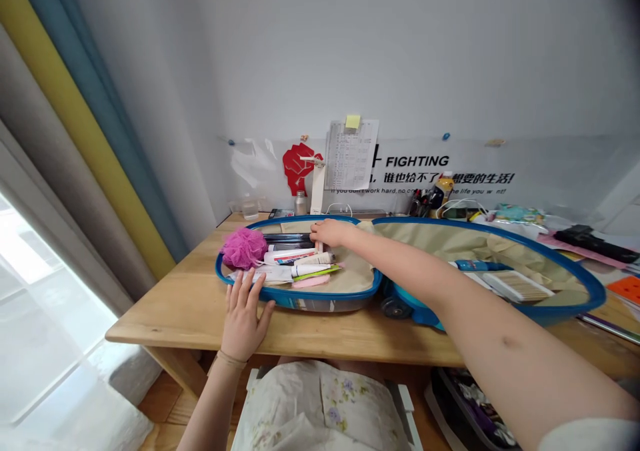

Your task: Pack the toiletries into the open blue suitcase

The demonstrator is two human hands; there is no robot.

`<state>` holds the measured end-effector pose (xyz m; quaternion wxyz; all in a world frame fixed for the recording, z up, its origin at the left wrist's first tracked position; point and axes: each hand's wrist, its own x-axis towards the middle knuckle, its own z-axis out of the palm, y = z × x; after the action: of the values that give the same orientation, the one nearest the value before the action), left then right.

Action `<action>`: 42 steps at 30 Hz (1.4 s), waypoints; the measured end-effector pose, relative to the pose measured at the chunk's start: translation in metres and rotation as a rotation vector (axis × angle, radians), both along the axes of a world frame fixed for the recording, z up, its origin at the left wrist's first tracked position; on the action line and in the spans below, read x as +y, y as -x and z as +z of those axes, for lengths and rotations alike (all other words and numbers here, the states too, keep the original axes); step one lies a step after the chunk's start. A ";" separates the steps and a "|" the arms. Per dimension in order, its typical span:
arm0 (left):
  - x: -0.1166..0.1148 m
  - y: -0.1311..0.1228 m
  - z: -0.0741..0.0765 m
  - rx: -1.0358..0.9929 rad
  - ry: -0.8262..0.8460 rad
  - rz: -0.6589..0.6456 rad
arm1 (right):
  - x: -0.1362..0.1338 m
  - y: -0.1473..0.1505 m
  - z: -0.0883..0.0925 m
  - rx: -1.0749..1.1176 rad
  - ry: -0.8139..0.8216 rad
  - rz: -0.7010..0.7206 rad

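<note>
An open suitcase with blue rims lies on the wooden table. Its left half holds a pink bath puff, white tubes, a green item and a dark long item. My left hand rests at the near left rim, fingers spread over a whitish packet. My right hand reaches into the back of this half, at the right end of the dark item; its curled fingers partly hide what they touch. The right half holds a blue packet and a striped pack.
Behind the suitcase stand a white lamp, a small bottle, a glass and a yellow-labelled bottle. Papers and a black object lie at the right. Below the table is a dark bin.
</note>
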<state>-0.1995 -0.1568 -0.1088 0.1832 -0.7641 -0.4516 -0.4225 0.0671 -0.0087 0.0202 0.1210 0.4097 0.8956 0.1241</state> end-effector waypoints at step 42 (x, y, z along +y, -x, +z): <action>0.000 0.000 -0.001 -0.030 0.039 -0.001 | -0.003 -0.124 0.048 0.610 0.025 -0.736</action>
<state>-0.1992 -0.1572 -0.1095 0.1612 -0.7616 -0.4620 -0.4249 0.1908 -0.0116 0.0685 -0.1065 0.7159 0.6871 -0.0639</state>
